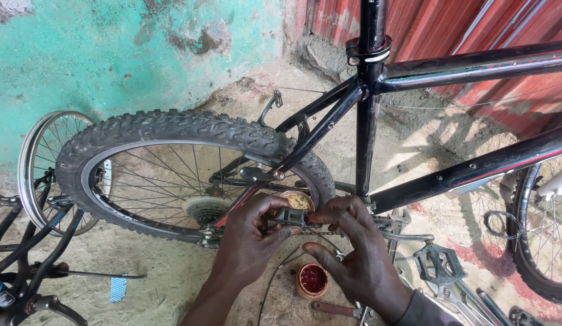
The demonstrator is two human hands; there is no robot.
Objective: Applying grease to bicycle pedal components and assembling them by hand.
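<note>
— What are the two hands doing under the bike?

— Both are pinched on a small dark grey metal part (288, 216), held just above the chain. The left hand (248, 238) grips its left end with thumb and fingertips; the right hand (353, 241) closes over its right end, fingers curled.

— Where is that, relative to the bicycle?

— Low down beside the glossy black bicycle frame (365, 121), near the point where the seat tube meets the down tube, just right of the knobby black rear tyre (172, 127) and its silver sprocket cluster (205, 208).

— Anything on the ground close by?

— A small round tin of red grease (312, 280) sits on the sandy concrete floor (166, 278) just below the hands. A second open tin (298, 200) peeks out behind them. A black pedal (437, 263) lies to the right, near some wrenches.
</note>
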